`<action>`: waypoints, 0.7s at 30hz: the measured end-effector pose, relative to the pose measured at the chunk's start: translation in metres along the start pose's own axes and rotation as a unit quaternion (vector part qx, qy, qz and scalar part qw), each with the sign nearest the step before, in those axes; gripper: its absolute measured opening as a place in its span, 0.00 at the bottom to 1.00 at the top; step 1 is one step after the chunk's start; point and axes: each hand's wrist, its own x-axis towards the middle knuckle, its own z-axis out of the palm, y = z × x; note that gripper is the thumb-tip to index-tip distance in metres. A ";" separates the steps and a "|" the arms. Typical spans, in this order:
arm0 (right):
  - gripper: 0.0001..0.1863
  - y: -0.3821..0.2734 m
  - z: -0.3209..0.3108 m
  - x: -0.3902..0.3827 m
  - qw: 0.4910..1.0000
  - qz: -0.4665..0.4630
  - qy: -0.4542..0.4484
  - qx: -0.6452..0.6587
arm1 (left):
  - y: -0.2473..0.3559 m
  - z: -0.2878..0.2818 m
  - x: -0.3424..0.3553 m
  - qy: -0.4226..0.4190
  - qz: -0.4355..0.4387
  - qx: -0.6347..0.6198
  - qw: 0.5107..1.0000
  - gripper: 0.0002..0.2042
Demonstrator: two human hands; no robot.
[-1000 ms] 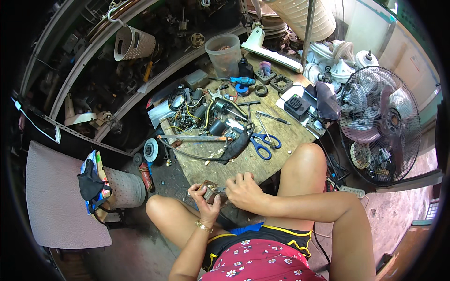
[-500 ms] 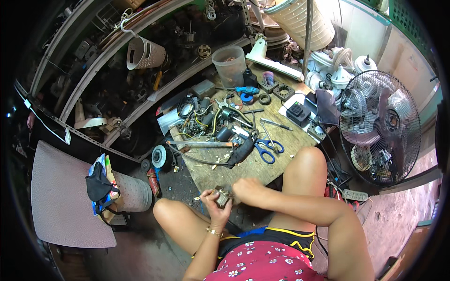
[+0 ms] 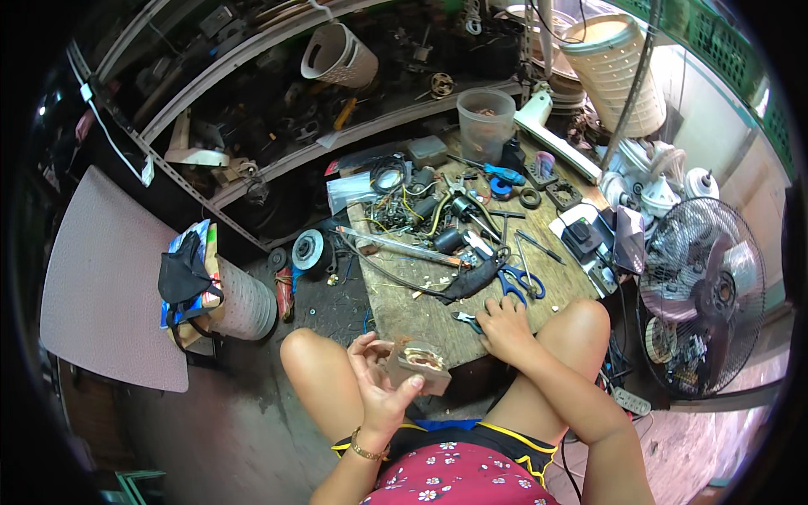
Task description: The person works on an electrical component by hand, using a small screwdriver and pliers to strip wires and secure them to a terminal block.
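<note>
Hands set well apart. Held in the left hand (image 3: 383, 402), above the lap: a squarish, brownish-grey metal block (image 3: 421, 372) with a round opening and a pale, ragged lining. Clamped between thumb and fingers; tilted, with the opening facing up toward the camera. Fitted on the same wrist: a gold-coloured link bracelet (image 3: 366, 446).

At the right hand (image 3: 507, 330), palm down with bent fingers over the near edge of the worn wooden tabletop (image 3: 412, 324): small cutting pliers (image 3: 468, 321) with metal jaws and teal handles, lying flat just left of the fingers. Partly covered at the handles; cannot tell whether gripped or only touched.

Just beyond the right hand: scissors (image 3: 502, 279) with blue looped handles. Beyond and left of that hand: an elongated black wrapped bundle (image 3: 475, 279) with a dark cable. Farther out, ahead of the left hand: a long, narrow metal bar (image 3: 400, 246), then a tangled heap of wires and small metal parts (image 3: 396, 215). Well to the right of both hands: a round fan (image 3: 703, 295) with a black wire cage.
</note>
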 end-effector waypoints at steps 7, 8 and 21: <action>0.14 -0.002 -0.001 0.002 1.000 0.003 0.008 0.015 | 0.043 0.018 -0.008 -0.001 -0.013 -0.033 0.999 0.49; 0.15 -0.002 -0.001 0.003 1.000 0.007 0.004 0.017 | 0.044 0.019 -0.009 0.001 -0.015 -0.029 0.999 0.50; 0.18 -0.002 0.003 0.008 0.999 0.037 -0.016 0.030 | 0.052 0.026 -0.007 -0.005 -0.057 -0.081 0.995 0.48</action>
